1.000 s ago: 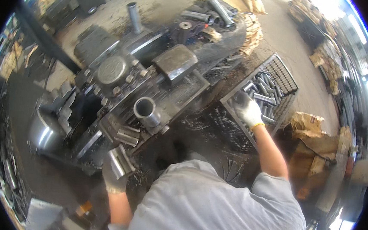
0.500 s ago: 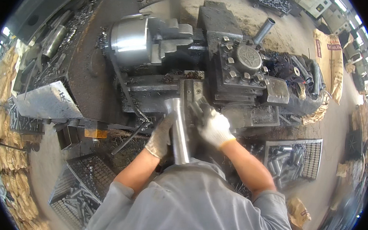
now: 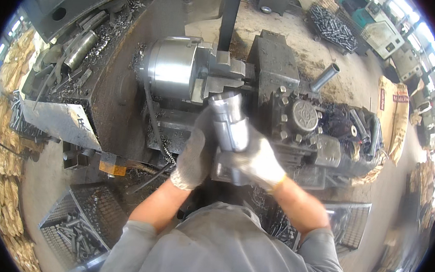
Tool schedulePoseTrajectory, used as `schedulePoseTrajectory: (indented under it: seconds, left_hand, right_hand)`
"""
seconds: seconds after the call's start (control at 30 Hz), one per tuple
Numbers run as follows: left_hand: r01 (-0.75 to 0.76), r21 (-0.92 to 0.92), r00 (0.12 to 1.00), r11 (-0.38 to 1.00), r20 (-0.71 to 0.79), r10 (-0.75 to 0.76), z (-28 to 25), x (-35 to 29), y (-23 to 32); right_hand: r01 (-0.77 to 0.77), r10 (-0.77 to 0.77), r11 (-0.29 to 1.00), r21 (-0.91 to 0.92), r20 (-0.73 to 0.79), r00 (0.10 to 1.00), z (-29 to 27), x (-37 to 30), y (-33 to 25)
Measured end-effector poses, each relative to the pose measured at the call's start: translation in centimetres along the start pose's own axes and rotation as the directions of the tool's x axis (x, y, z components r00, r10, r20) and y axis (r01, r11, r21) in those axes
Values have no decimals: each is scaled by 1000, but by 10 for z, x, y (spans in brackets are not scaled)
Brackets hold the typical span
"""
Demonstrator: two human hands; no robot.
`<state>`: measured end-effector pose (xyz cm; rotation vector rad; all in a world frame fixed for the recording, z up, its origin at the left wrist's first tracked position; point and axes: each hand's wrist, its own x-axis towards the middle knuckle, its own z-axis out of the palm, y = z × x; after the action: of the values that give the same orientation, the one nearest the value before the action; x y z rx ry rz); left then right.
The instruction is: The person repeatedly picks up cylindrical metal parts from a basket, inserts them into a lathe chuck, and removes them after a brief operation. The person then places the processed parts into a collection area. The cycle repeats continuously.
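Note:
Up in front of the lathe, I hold a shiny metal tube (image 3: 224,111), tilted with its far end near the chuck jaws. My left hand (image 3: 196,149), in a grey-stained glove, is closed along its left side. Across the tube's lower part lie the bent fingers of my right hand (image 3: 261,162), in a whiter glove, and a bit of grey metal shows below them. Motion blur hides the finger detail and any small piece against the tube. Just beyond are the silver chuck (image 3: 171,68) with stepped jaws (image 3: 225,72) and the bolted tool post (image 3: 303,116).
Rags and metal tubes lie on the lathe's right end, near an upright pipe (image 3: 326,77). Wire baskets (image 3: 105,204) of metal parts stand low on both sides. A bent sheet-metal plate (image 3: 62,124) juts out at left, with a dark cable (image 3: 150,108) beside the chuck.
The tube has risen and moved away from my body toward the chuck. My right hand has left the machine's front part and come over the tube. The whole view has shifted.

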<state>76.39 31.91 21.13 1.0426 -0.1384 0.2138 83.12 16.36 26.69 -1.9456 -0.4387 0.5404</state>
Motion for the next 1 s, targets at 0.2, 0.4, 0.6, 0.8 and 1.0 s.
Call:
schedulePoseTrajectory:
  seconds: [0.2, 0.4, 0.6, 0.8, 1.0]
  left_hand:
    - [187, 74, 948, 980, -275, -160, -70, -6, -33]
    - [263, -103, 681, 959, -684, -261, -132, -150, -73]
    - [-12, -103, 479, 995, -874, -84, -210, -236, -55]
    - [-133, -126, 336, 983, -939, -75, -262, -248, -13]
    - [-6, 24, 578, 1000, -816, 23, -292, -264, -8]
  right_hand:
    - [392, -572, 250, -885, 192, 797, -145, 82, -61]
    - [360, 53, -97, -928, 356, 933, -166, 206, -21]
    - [352, 142, 497, -793, 475, 869, -135, 242, 21]
    - [266, 334, 510, -818, 474, 815, -154, 256, 33]
    - [269, 25, 797, -541, 474, 880, -122, 258, 32]
